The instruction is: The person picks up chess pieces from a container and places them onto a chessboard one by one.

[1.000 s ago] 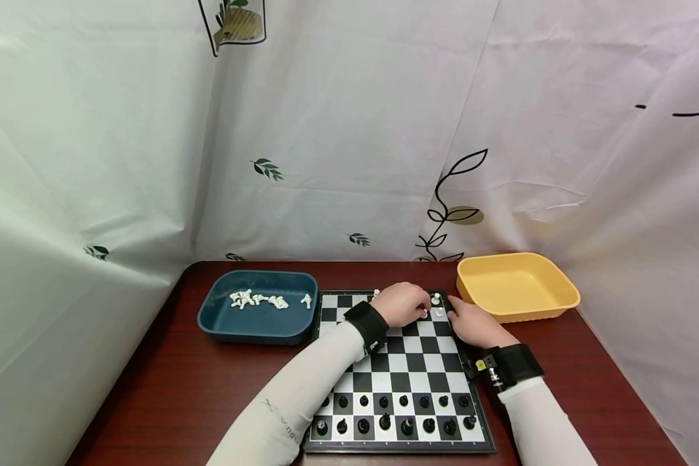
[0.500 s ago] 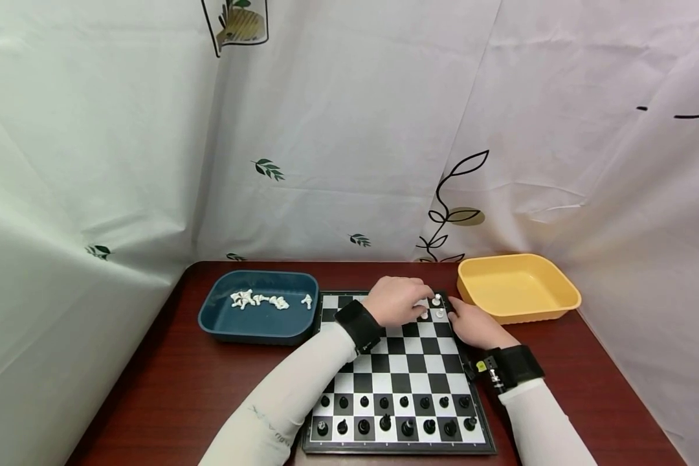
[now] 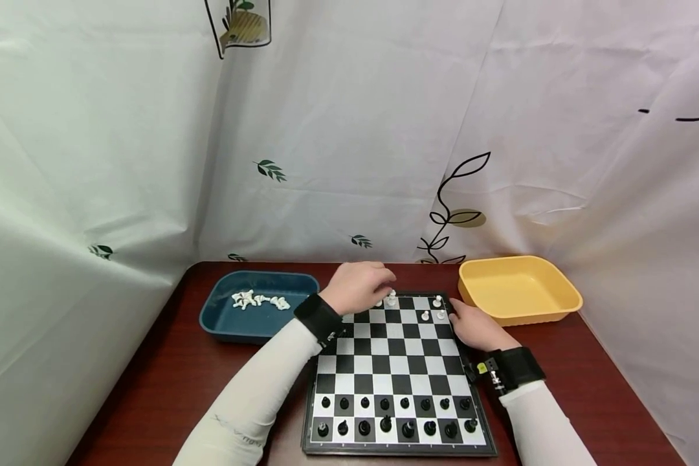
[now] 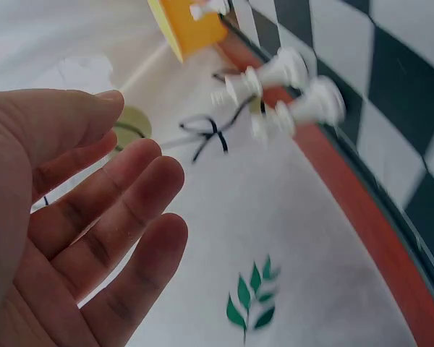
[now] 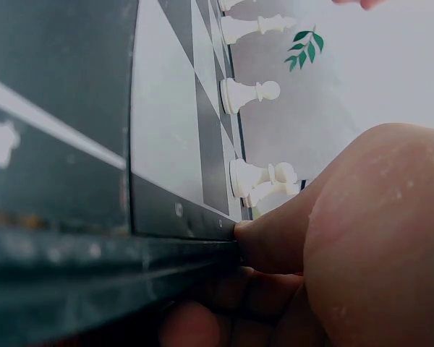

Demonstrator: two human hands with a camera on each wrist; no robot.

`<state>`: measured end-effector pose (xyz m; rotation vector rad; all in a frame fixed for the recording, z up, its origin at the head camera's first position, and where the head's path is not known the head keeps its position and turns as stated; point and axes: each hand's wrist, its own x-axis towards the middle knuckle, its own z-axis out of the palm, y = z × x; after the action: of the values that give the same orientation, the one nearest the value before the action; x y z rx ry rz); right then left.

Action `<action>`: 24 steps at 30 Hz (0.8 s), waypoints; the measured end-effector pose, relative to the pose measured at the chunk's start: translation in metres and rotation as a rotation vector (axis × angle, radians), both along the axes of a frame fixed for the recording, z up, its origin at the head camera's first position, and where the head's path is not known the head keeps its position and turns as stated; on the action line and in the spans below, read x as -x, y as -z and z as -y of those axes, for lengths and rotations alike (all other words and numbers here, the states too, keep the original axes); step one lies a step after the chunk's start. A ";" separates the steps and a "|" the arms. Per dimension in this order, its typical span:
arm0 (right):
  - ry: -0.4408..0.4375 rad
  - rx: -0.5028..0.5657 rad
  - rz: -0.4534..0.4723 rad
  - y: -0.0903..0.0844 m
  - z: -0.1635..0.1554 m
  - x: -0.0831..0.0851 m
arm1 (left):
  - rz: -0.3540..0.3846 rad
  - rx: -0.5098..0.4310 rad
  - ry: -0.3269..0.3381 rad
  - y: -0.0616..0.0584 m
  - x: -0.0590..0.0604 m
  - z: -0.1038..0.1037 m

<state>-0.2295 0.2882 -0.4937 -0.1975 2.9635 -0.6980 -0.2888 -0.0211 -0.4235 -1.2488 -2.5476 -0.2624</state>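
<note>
My left hand (image 3: pixel 361 287) hovers over the back left of the chessboard (image 3: pixel 393 347). In the left wrist view its fingers (image 4: pixel 163 181) are spread and relaxed, holding nothing. Close by on the back row stand two tall white chess pieces, one with a crown-like top (image 3: pixel 391 298). My right hand (image 3: pixel 479 325) grips the board's right edge near the back corner, thumb on the rim and fingers curled beneath. Beside it are a white corner piece (image 3: pixel 437 301) and two white pawns, one in the corner column (image 3: pixel 441 314) and one (image 3: pixel 425 316) to its left.
Black chess pieces (image 3: pixel 386 424) fill the two near rows. A blue tray (image 3: pixel 227 332) with several white pieces (image 3: pixel 250 298) lies left of the board, partly behind my left wrist. To the back right is a yellow tray (image 3: pixel 518 291). White printed cloth (image 3: pixel 349 129) rises behind the table.
My left hand has let go of the white pawn near the right corner and moved left across the board's far edge, uncovering the tall white pieces. The right hand stays at the board's edge.
</note>
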 end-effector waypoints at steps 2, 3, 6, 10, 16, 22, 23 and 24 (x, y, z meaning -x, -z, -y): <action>0.002 -0.010 -0.001 -0.001 0.000 0.000 | -0.005 -0.015 -0.005 -0.002 0.002 0.010; 0.005 -0.007 0.002 -0.001 0.000 -0.001 | -0.007 -0.022 -0.008 -0.003 0.003 0.015; -0.001 -0.003 0.020 0.000 -0.001 -0.002 | -0.009 -0.032 -0.029 -0.005 0.006 0.029; 0.001 -0.005 0.025 0.002 -0.001 -0.003 | -0.010 -0.045 -0.071 -0.006 0.011 0.044; 0.007 -0.004 0.028 -0.001 0.001 -0.003 | -0.002 -0.069 -0.130 -0.002 0.017 0.068; 0.007 -0.013 0.035 -0.001 0.002 -0.002 | 0.014 -0.108 -0.195 0.002 0.022 0.096; 0.006 -0.016 0.033 -0.001 0.003 -0.002 | 0.018 -0.117 -0.202 0.003 0.023 0.100; 0.008 -0.015 0.033 -0.002 0.003 -0.002 | 0.023 -0.121 -0.208 0.003 0.023 0.104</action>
<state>-0.2272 0.2855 -0.4918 -0.1722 2.9387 -0.6731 -0.3122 -0.1255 -0.4269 -0.9337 -2.6118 -0.3799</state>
